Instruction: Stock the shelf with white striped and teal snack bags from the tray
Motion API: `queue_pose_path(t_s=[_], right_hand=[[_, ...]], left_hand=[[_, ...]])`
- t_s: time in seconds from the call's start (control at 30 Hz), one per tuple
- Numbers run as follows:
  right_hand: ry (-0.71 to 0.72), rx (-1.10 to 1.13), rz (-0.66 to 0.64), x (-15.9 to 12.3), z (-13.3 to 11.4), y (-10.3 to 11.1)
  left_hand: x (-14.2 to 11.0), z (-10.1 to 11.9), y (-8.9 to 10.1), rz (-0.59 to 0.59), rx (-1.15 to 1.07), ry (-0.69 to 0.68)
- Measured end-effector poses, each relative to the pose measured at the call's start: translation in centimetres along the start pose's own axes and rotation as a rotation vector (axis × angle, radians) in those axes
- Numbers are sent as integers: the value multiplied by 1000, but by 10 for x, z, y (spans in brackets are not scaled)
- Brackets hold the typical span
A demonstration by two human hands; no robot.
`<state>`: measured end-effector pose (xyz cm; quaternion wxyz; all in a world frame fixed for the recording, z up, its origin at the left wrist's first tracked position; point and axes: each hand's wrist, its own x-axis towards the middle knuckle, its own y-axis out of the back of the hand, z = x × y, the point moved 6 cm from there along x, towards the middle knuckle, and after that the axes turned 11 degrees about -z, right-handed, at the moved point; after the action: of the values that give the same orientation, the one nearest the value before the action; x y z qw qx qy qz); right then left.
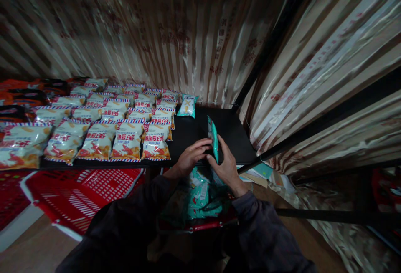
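Observation:
Both my hands hold one teal snack bag (213,138) upright and edge-on above the front of a black shelf (232,137). My left hand (191,157) grips its left side with curled fingers. My right hand (226,166) wraps the right side. Below my hands, more teal bags (202,195) fill a red basket (200,224). Another teal bag (187,105) stands alone at the back of the shelf.
Several rows of white and orange snack bags (127,139) cover the shelf's left part, with dark orange packs (19,93) far left. Empty red baskets (90,189) lie on the floor at lower left. Striped shiny curtains (313,77) and black frame bars (316,125) close in behind and to the right.

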<state>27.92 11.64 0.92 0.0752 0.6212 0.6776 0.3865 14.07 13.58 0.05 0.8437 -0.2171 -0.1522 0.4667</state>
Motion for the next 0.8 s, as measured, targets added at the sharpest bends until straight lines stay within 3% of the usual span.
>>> queue_pose_path(t_s=[0.13, 0.23, 0.43, 0.57, 0.67, 0.8], right_hand=[[-70, 120, 84, -1, 7, 4], [-174, 260, 184, -3, 16, 11], [-348, 678, 228, -4, 37, 5], [-486, 948, 154, -5, 43, -12], [-544, 1033, 42, -8, 38, -22], [-567, 1099, -64, -12, 29, -29]], left_hand=[[-1, 0, -5, -35, -12, -18], [3, -1, 1, -3, 21, -32], [5, -11, 43, 379, 131, 18], [7, -12, 45, 386, 62, 46], [8, -9, 40, 358, -1, 56], [6, -7, 47, 438, -56, 34]])
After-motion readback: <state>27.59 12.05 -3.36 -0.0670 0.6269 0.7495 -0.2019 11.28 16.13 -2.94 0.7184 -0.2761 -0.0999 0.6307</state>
